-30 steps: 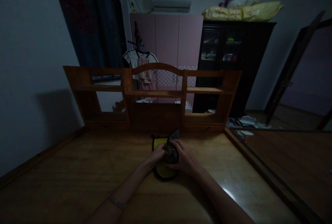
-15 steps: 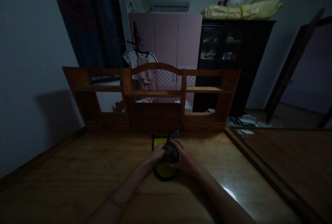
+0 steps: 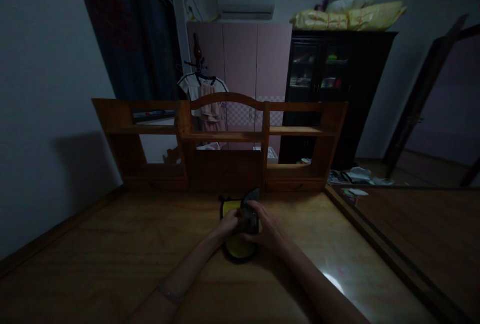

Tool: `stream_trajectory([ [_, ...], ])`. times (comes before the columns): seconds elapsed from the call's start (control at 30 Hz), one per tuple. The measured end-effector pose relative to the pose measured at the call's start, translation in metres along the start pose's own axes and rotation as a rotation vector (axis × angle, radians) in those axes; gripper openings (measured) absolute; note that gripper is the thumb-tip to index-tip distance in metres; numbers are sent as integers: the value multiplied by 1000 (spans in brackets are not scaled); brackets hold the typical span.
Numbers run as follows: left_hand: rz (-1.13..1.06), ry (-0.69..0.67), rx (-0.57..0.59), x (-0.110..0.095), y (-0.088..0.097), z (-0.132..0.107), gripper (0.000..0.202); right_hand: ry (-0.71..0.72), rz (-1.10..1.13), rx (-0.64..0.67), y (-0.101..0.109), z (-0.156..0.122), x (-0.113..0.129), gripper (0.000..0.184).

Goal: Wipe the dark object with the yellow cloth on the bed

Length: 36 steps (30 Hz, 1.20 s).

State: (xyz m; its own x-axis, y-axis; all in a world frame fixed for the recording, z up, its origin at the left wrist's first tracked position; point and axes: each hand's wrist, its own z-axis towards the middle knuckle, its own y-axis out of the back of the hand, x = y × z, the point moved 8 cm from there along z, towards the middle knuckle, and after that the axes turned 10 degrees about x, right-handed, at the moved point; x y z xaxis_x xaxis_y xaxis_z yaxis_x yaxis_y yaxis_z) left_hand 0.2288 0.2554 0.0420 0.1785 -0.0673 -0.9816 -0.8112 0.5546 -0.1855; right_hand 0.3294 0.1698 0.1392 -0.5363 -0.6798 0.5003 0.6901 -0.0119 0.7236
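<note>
Gripping a dark grey cloth (image 3: 250, 214) at lower centre of the frame, the right hand (image 3: 267, 228) and left hand (image 3: 228, 224) close around it above a yellow cloth (image 3: 236, 247) on the wooden desk (image 3: 112, 254).

The yellow and grey cloth (image 3: 237, 248) in my left hand (image 3: 229, 224) and right hand (image 3: 268, 231) looks soft and matt. The brown wooden desk top (image 3: 112, 259) under it is smooth, varnished, glossy with 1 glare patch; the brown wooden shelf rack (image 3: 225, 136) looks duller
</note>
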Motion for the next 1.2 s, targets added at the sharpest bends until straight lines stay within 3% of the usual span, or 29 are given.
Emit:
stream_trajectory([
  [0.13, -6, 0, -22, -7, -5, -2, 29, -95, 180, -142, 11, -1, -5, 63],
  [0.27, -152, 38, 13, -9, -15, -3, 41, -231, 400, -248, 9, -2, -32, 45],
  [0.33, -225, 54, -5, -9, -15, -4, 42, -262, 489, -274, 4, -2, -48, 45],
  [0.4, -251, 24, -94, -11, -6, -6, 36, -259, 549, -283, 0, -2, -57, 47],
  [0.5, -281, 96, -142, -3, 0, -6, 34, -207, 608, -234, -6, 2, -56, 52],
  [0.57, -261, 129, -95, 2, 0, -4, 35, -177, 603, -179, -8, 4, -49, 56],
  [0.7, -93, -23, -38, -8, 0, -2, 34, -133, 508, -94, -5, 4, -34, 61],
  [0.97, 35, -121, 45, -19, -11, -5, 44, -108, 194, -3, 9, 2, -13, 68],
  [1.2, 30, -88, -3, -21, -11, -6, 45, -82, 171, -1, 10, 1, -7, 65],
])
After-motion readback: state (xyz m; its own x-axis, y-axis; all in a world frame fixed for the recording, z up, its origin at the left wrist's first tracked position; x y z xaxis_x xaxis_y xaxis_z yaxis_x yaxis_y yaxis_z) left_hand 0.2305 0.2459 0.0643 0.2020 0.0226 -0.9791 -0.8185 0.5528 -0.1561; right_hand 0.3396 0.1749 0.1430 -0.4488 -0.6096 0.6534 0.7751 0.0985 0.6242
